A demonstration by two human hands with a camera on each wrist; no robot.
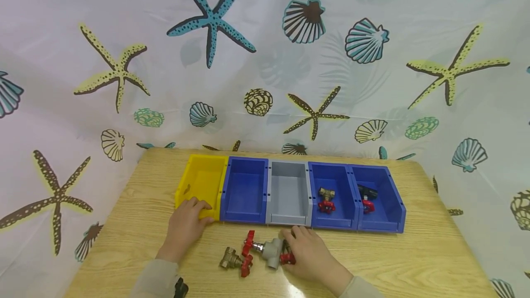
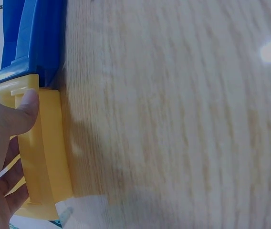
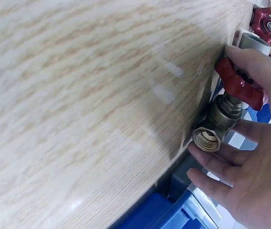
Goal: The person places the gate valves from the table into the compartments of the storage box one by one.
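Note:
My left hand (image 1: 185, 225) holds the front lip of the yellow bin (image 1: 206, 176); the left wrist view shows the thumb outside the lip and the fingers inside. On the table in front of the grey bin (image 1: 288, 193), my right hand (image 1: 309, 253) grips a brass valve (image 3: 224, 112) with a red handwheel, thumb by the wheel and fingers about the body. Just left of that hand lies a grey plastic valve (image 1: 272, 253) with a red handle. Beside it, a second brass valve (image 1: 229, 258) with a red handle lies on its side.
The bins stand side by side in a row. One blue bin (image 1: 335, 222) holds a brass valve (image 1: 326, 195) with a red handle. The rightmost blue bin (image 1: 383, 226) holds a black valve (image 1: 367, 192), also red-handled. A patterned curtain (image 1: 265, 68) hangs behind the wooden table (image 1: 434, 252).

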